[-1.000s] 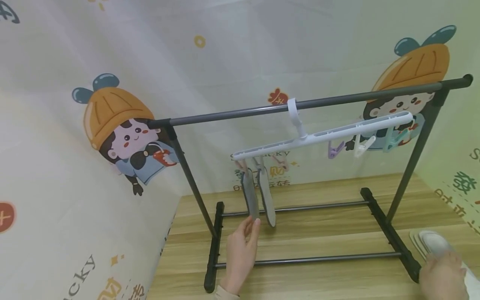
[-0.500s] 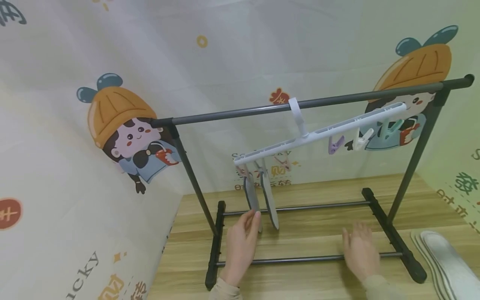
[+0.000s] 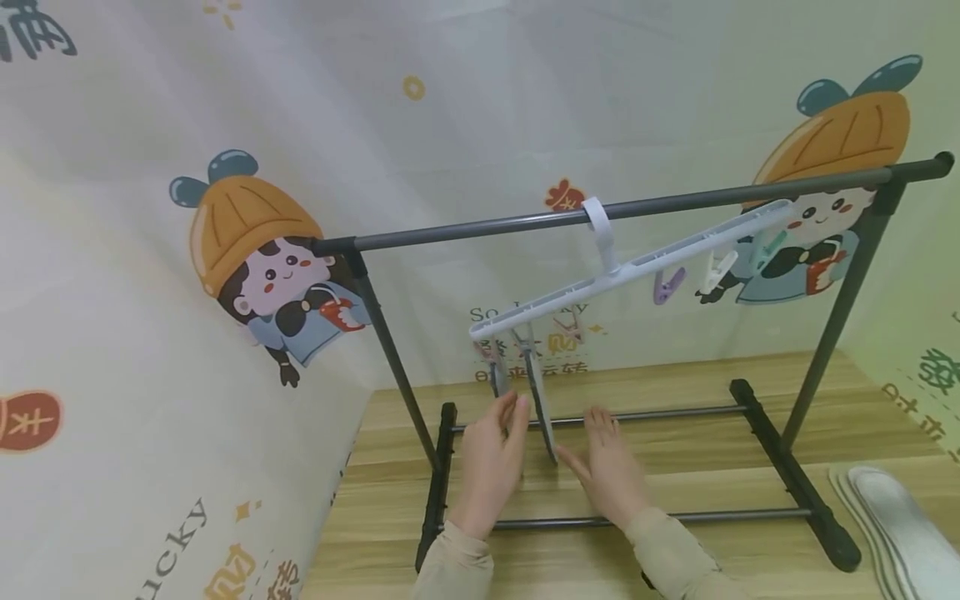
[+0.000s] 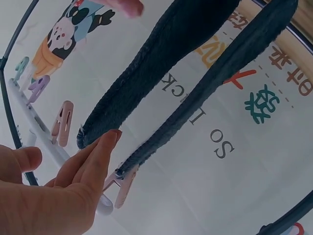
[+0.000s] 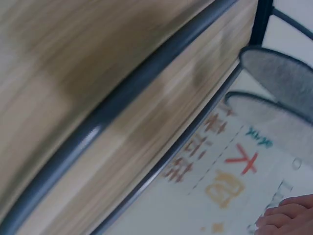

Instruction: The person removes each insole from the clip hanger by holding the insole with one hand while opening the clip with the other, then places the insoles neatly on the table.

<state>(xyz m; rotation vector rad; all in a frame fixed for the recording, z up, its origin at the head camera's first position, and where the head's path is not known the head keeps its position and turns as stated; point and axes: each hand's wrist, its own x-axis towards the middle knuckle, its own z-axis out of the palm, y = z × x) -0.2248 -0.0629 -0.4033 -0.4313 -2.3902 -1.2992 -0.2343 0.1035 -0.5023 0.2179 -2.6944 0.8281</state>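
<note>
Straight-fingered at left hand (image 3: pixel 489 462), with contact unclear at insoles (image 3: pixel 542 405) hung by clips (image 3: pixel 523 337) under 8 o'clock end of hanger (image 3: pixel 639 267); likewise straight-fingered at right hand (image 3: pixel 611 467), toward insoles' 4 o'clock. Printed on backdrop (image 3: pixel 480 108), toward insoles' 12 o'clock: “So Lucky” (image 3: pixel 481 314), partly covered; beneath, yellow “财” (image 3: pixel 562 344).

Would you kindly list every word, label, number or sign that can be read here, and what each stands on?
"So Lucky": backdrop, centre, partly covered
"發大财": backdrop, centre, partly covered
"时来运转": backdrop, centre, partly covered
"ucky": backdrop, lower left
"财": backdrop, lower left
"满", probably: backdrop, upper left
"發": backdrop, right
"¥"-like sign: red pouch print, left edge
Other characters are cut off or blurred; any marks on the white hanger are too small to read.
</note>
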